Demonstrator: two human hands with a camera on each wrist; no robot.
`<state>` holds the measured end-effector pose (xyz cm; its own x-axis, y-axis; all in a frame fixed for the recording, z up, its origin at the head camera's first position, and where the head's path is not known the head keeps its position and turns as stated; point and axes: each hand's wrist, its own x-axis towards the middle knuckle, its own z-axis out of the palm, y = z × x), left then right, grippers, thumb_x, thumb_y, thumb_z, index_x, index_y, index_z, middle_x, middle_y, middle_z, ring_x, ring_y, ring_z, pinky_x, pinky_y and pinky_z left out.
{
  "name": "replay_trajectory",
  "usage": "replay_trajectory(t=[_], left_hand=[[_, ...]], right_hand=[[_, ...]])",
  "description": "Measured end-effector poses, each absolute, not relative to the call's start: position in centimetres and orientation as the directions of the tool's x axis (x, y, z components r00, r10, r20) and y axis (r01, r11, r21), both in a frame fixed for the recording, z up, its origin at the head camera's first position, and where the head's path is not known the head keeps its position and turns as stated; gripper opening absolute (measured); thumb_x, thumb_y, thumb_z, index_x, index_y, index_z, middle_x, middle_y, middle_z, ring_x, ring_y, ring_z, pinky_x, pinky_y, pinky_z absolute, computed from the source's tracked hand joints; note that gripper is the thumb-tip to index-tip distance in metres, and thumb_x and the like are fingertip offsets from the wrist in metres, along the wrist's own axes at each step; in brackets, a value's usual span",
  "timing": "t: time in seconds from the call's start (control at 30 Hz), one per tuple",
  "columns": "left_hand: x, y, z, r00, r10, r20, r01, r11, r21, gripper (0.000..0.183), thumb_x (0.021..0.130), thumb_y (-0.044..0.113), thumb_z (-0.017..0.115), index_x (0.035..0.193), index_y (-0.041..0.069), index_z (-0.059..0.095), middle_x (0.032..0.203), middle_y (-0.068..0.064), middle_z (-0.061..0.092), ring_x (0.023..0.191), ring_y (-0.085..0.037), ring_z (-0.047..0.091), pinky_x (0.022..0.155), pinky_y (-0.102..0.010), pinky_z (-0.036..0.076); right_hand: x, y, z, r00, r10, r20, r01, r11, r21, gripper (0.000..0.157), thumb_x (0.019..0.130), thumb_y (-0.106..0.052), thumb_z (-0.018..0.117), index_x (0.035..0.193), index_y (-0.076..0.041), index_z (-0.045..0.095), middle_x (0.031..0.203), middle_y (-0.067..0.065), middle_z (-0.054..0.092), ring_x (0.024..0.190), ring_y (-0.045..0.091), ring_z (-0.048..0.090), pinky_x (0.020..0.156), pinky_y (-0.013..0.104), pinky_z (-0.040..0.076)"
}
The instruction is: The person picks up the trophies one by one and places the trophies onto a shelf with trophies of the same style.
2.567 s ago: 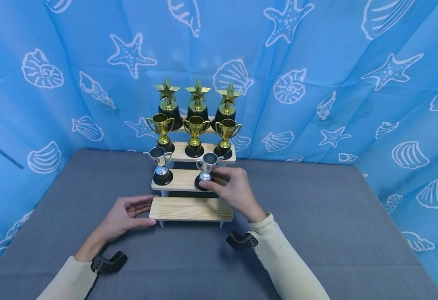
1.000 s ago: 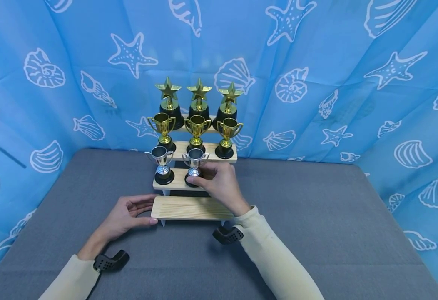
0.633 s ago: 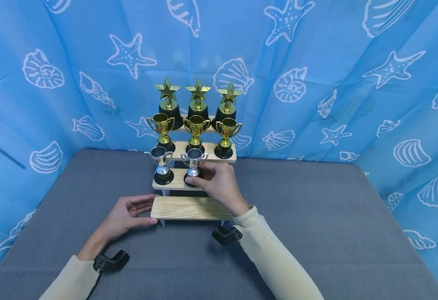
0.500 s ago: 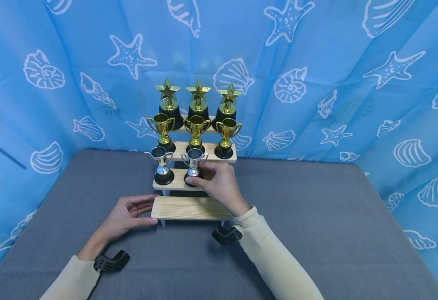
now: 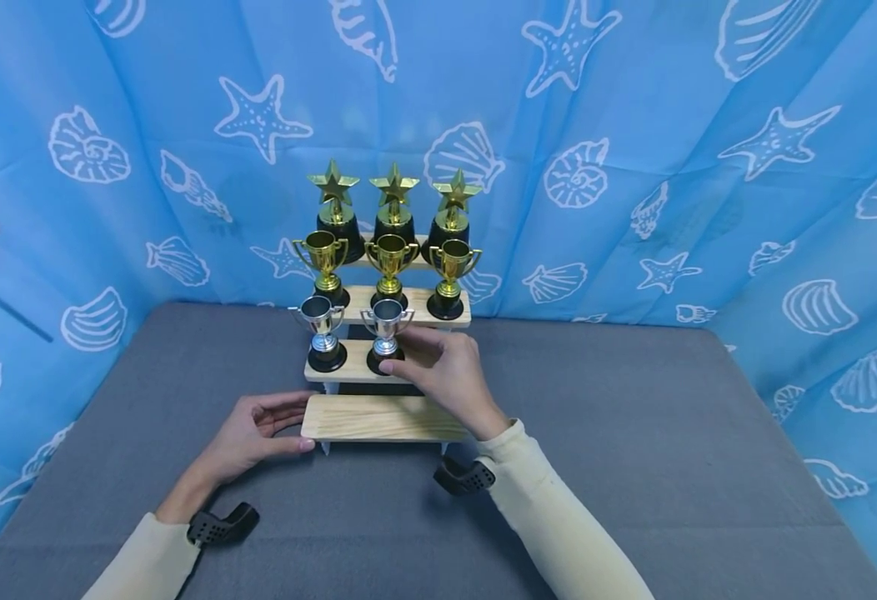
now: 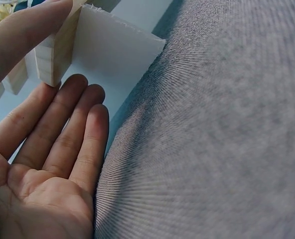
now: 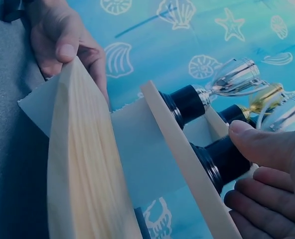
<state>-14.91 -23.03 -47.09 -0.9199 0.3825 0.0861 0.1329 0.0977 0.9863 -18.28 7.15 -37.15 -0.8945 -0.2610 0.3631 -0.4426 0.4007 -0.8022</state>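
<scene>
In the head view, a wooden tiered stand (image 5: 378,417) carries trophies on its upper tiers. My left hand (image 5: 262,429) rests against the left end of the lowest shelf, thumb at the front corner. Its fingers lie nearly straight in the left wrist view, the index fingertip right at the shelf edge (image 6: 53,64). My right hand (image 5: 453,375) is around the right side of a silver trophy cup (image 5: 387,321) standing mid-shelf. In the right wrist view its thumb (image 7: 242,127) lies by the black base while the relaxed fingers stand apart. Another silver cup (image 5: 317,312) stands at that shelf's left end.
Behind the silver cups stand gold trophy cups (image 5: 389,254) on one tier, with gold star trophies (image 5: 394,187) above. A grey cloth-covered table (image 5: 603,433) spreads around the stand. A blue curtain (image 5: 633,100) with seashell prints hangs behind.
The right hand slid the silver cup leftward from the right part of its shelf to the middle, then loosened and shifted slightly right. The left hand stayed at the stand.
</scene>
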Motion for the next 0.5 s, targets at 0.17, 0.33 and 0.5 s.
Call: replay_trajectory(t=[0.17, 0.33, 0.5], left_hand=[[-14.8, -23.3, -47.2, -0.92, 0.381, 0.092, 0.137, 0.093, 0.986, 0.068, 0.082, -0.005, 0.079, 0.14, -0.017, 0.046, 0.14, -0.038, 0.049, 0.116, -0.007, 0.063, 0.1, -0.025, 0.053], [-14.7, -23.4, -47.1, -0.917, 0.384, 0.104, 0.144, 0.077, 0.987, 0.07, 0.081, -0.008, 0.079, 0.14, -0.018, 0.044, 0.142, -0.039, 0.047, 0.118, -0.007, 0.062, 0.102, -0.027, 0.052], [-14.6, -23.6, -46.7, -0.912, 0.391, 0.123, 0.155, 0.051, 0.987, 0.071, 0.081, -0.009, 0.079, 0.141, -0.018, 0.042, 0.144, -0.041, 0.042, 0.12, -0.008, 0.061, 0.104, -0.029, 0.051]], right_hand=[[-17.6, 8.3, -37.2, -0.908, -0.244, 0.342, -0.414, 0.381, -0.827, 0.047, 0.08, -0.022, 0.089, 0.123, -0.009, 0.074, 0.117, 0.001, 0.074, 0.114, 0.015, 0.066, 0.101, 0.036, 0.053], [-16.9, 10.2, -37.1, -0.898, -0.247, 0.364, -0.43, 0.318, -0.845, 0.045, 0.083, -0.016, 0.087, 0.123, -0.004, 0.072, 0.118, 0.006, 0.074, 0.111, 0.018, 0.069, 0.101, 0.036, 0.055], [-16.3, 12.9, -37.2, -0.883, -0.217, 0.416, -0.464, 0.285, -0.838, 0.04, 0.086, -0.011, 0.083, 0.123, -0.001, 0.071, 0.12, 0.01, 0.073, 0.112, 0.022, 0.068, 0.103, 0.037, 0.054]])
